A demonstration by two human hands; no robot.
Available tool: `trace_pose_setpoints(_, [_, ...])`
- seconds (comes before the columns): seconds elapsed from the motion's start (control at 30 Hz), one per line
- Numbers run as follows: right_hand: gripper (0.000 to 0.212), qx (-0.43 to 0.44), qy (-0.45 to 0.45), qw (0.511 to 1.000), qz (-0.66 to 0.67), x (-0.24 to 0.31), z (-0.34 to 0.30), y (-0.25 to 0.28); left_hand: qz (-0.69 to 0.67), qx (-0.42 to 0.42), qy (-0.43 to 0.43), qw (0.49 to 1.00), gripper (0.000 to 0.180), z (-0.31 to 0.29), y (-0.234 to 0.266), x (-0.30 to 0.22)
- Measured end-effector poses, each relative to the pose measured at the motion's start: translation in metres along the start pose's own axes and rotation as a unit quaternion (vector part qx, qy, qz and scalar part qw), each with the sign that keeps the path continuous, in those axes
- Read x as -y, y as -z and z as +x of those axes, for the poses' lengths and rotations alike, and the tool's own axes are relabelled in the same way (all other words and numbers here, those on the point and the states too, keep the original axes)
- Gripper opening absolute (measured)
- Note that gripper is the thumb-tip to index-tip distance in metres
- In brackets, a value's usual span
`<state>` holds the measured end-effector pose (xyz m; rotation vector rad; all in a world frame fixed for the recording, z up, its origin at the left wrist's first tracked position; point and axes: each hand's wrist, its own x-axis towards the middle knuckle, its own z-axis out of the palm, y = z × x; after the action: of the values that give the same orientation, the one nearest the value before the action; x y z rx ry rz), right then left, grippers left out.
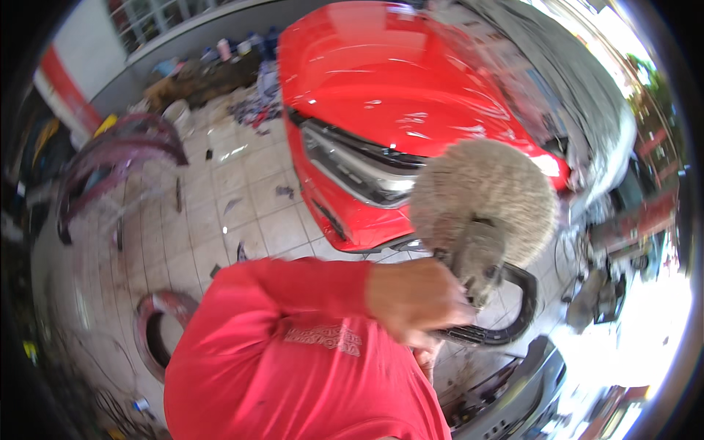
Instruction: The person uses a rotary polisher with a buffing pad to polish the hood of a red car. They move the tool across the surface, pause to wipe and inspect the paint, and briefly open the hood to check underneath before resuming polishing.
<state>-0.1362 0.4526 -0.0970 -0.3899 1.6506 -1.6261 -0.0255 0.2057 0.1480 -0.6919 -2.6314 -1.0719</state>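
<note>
A polisher (480, 257) with a large round fluffy wool pad (484, 192) and a black loop handle (529, 301) is held up at my right front, its pad turned upward. My left arm, in a red sleeve, crosses my chest. At the polisher's body is my left hand (418, 297), its fingers smeared by motion, so their grip is unclear. Only a sliver of my right hand (426, 361) shows below, at the machine's rear end, its fingers hidden. Beyond the pad stands a glossy red car front (381, 81) with a headlight (352, 163).
At left, a dark red bumper (117, 158) rests on the tiled floor (257, 191). A reddish ring-shaped part (158, 330) lies near my left side. Grey sheeting (587, 95) covers the car's rear. A dark grey panel (513, 389) lies at lower right. Bottles line the back wall.
</note>
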Motion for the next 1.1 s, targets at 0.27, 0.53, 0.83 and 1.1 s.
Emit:
trace_pose_setpoints(0.27, [0.051, 0.055, 0.033, 0.971, -0.231, 0.017, 0.029, -0.03, 0.048, -0.284, 0.218, 0.933, 0.03, -0.048, -0.032, 0.092])
trace_pose_setpoints(0.53, [0.039, 0.001, -0.003, 0.948, -0.318, 0.008, 0.104, -0.069, 0.073, -0.292, 0.214, 0.929, 0.032, -0.042, -0.004, 0.139])
trace_pose_setpoints(0.83, [0.039, 0.01, -0.011, 0.958, -0.287, -0.027, 0.192, -0.056, 0.137, -0.251, 0.246, 0.926, 0.035, -0.005, 0.0, 0.202])
trace_pose_setpoints(1.1, [0.035, 0.066, -0.024, 0.983, -0.169, -0.016, 0.238, 0.006, 0.128, -0.161, 0.273, 0.94, 0.035, 0.116, 0.0, 0.242])
